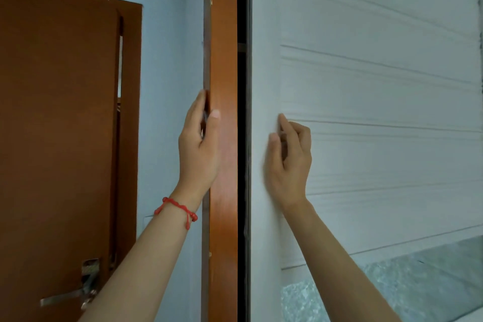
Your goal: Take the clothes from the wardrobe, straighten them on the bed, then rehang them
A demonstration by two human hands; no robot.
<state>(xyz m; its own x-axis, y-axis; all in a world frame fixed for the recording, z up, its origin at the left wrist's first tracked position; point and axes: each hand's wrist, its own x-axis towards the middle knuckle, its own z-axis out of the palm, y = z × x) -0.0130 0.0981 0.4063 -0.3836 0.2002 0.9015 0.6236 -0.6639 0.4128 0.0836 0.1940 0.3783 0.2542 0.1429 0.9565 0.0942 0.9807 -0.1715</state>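
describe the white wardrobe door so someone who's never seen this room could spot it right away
Start at the tall brown wooden upright in the middle of the view, which the left hand grips. Just right of it, past a narrow dark gap, is the white wardrobe door, where the right hand rests. Unlike the plain brown room door at far left, it is pale with raised horizontal ridges.
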